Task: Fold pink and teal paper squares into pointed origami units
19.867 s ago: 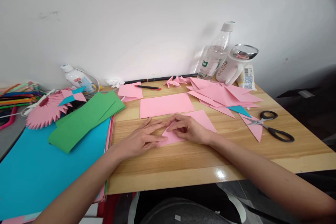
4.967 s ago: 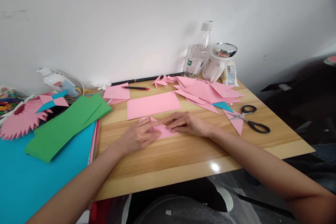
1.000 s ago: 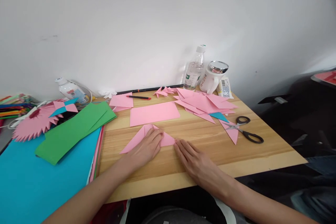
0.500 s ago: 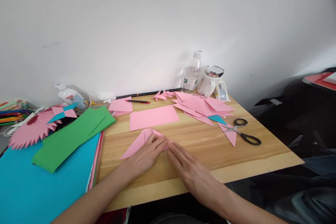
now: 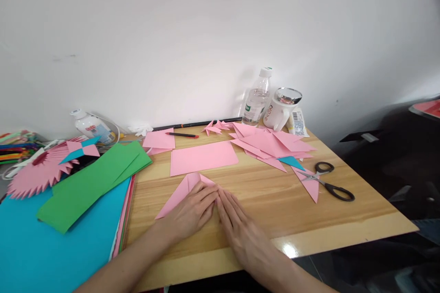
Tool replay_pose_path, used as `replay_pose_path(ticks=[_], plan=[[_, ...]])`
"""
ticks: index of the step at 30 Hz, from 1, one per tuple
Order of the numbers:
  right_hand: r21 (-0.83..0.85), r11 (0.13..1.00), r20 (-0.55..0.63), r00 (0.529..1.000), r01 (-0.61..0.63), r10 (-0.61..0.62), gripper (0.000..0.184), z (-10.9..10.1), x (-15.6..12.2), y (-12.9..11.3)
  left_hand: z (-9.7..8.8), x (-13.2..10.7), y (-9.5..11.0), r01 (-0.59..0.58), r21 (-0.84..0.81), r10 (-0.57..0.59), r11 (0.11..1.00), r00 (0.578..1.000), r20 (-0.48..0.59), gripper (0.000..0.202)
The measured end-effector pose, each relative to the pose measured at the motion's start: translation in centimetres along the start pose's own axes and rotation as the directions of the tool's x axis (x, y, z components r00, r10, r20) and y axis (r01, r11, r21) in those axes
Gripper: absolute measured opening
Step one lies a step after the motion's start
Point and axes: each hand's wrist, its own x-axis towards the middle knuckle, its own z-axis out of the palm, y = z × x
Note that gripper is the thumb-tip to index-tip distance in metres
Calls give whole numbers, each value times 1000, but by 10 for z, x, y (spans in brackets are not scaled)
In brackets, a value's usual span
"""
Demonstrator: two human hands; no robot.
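A folded sheet of pink paper (image 5: 178,198) lies at the front of the wooden table, its left flap slanting down to a point. My left hand (image 5: 194,208) rests over its right part, fingers bent and pressed together on it. Against those fingertips, at the paper's right corner, come the closed fingers of my right hand (image 5: 242,233). Both hands cover that corner, so the fold under them is hidden. Just behind the folded sheet lies a flat pink rectangle of paper (image 5: 204,158).
Black-handled scissors (image 5: 323,181) lie right, across a pink triangle. Behind them are a pile of folded pink pieces (image 5: 271,142), a water bottle (image 5: 257,100) and a white mug (image 5: 280,110). A pen (image 5: 182,135), green strips (image 5: 92,183) and blue sheets (image 5: 58,256) are farther left.
The view has shifted slightly, so the table items appear a little displaced. Both hands stay on the pink paper's right corner, with the right fingers now drawn closer against the left fingertips.
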Motion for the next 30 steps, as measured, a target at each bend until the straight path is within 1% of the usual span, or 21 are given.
replay_pose_path(ticks=[3, 7, 10, 12, 16, 19, 22, 25, 27, 28, 30], plan=[[-51, 999, -4, 1000, 1, -1, 48, 3, -3, -6, 0, 2, -1, 45, 4, -45, 999, 998, -42, 30], [-52, 998, 16, 999, 29, -28, 46, 4, -3, -5, 3, 2, -10, 132, -14, -133, 991, 981, -140, 26], [-49, 998, 23, 999, 27, -26, 45, 4, -3, -2, 4, 1, -14, 144, 7, -140, 990, 972, -186, 28], [-57, 998, 11, 999, 35, -35, 43, 4, -3, -1, 4, 2, -13, 176, 9, -171, 984, 965, -200, 31], [-69, 998, -53, 998, 12, -16, 38, 6, -1, -3, 2, 6, -8, 300, -39, -302, 953, 933, -194, 38], [-67, 998, -72, 997, -12, 7, 37, 8, -1, -4, 1, 7, -7, 339, -65, -345, 938, 912, -221, 39], [-63, 998, -70, 998, -8, 4, 36, 10, -2, -3, 3, 8, -10, 381, -97, -393, 920, 885, -250, 37], [-56, 998, -47, 999, 5, -8, 34, 12, -2, 0, 6, 6, -15, 417, -137, -439, 899, 854, -280, 34], [-47, 999, -1, 1000, 3, -3, 34, 10, 1, 3, 9, 4, -18, 421, -165, -452, 892, 839, -303, 30], [-37, 999, 33, 999, -2, 3, 36, 8, 3, 4, 10, 2, -19, 414, -180, -451, 892, 834, -318, 30], [-7, 1000, 109, 994, -25, 26, 41, 2, 8, 7, 12, 0, -19, 381, -188, -424, 905, 839, -340, 35]])
